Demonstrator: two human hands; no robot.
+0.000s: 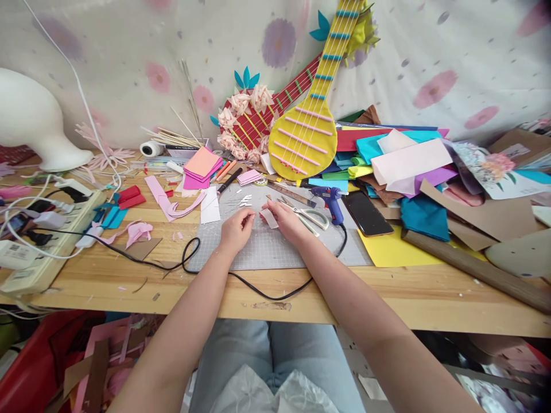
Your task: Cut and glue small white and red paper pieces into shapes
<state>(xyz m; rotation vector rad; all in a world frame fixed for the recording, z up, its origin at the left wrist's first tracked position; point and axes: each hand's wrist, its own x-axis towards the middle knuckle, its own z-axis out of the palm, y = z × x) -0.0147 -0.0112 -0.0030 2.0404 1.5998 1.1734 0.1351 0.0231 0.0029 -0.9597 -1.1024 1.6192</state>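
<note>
At far left, a white mannequin head [32,117] stands behind a cream power strip [81,218] whose sockets hold several plugs. Below the surface [172,287], pink and brown scraps [101,367] lie heaped beside something red [60,350]; I cannot tell whether a container holds them. Farther right, wooden skewers [176,137] lie above a small box [187,152], its contents hidden. Next, over a grey gridded mat [258,261], the left hand [237,230] has its fingers drawn narrowly together; whether anything is between them I cannot tell. The right hand [286,222], just beside it, holds a small pale pink piece [270,218] in its fingers, above the mat's middle. Behind stands a yellow stringed-instrument model [303,140]. Scissors [316,219], a blue glue gun [333,203] and a dark phone [368,213] follow. Coloured sheets [411,158] pile up loosely near a brown box [519,149], its inside not visible.
</note>
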